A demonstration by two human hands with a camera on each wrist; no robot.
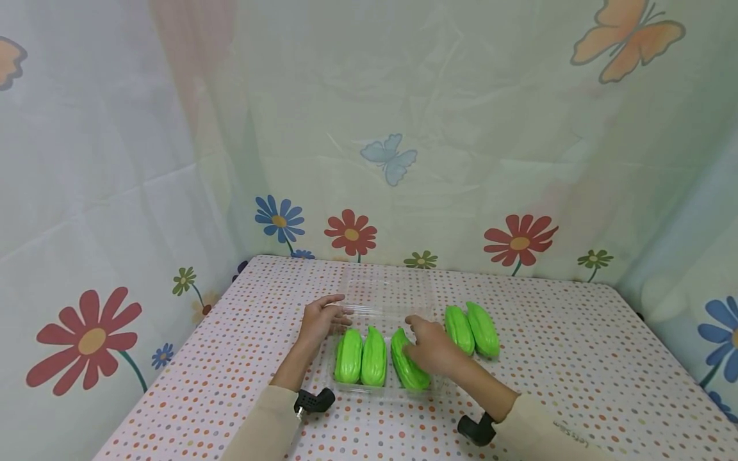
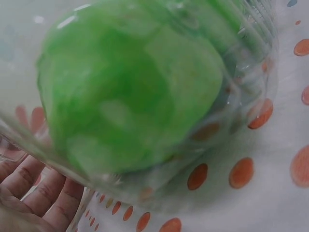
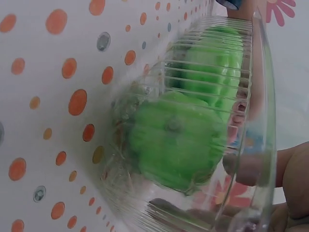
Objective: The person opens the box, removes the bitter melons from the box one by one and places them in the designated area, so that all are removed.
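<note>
A clear plastic clamshell box (image 1: pixel 369 388) lies with its lid raised back. Inside are three green ridged gourds: one at the left (image 1: pixel 348 358), one beside it (image 1: pixel 374 360), and a slanted one at the right (image 1: pixel 410 371). My right hand (image 1: pixel 435 347) reaches over the box's right side and grips the slanted gourd, its thumb and fingers about it; in the right wrist view the fingertips (image 3: pixel 235 166) show through the clear wall. At the back left corner, my left hand (image 1: pixel 318 322) has loosely bent fingers near the hinge, holding nothing.
Two more green gourds (image 1: pixel 459 330) (image 1: pixel 483 331) lie side by side on the dotted tablecloth, right of the box. The transparent lid (image 1: pixel 387 288) extends behind the box. A printed curtain (image 1: pixel 426 192) stands around the table's back and sides.
</note>
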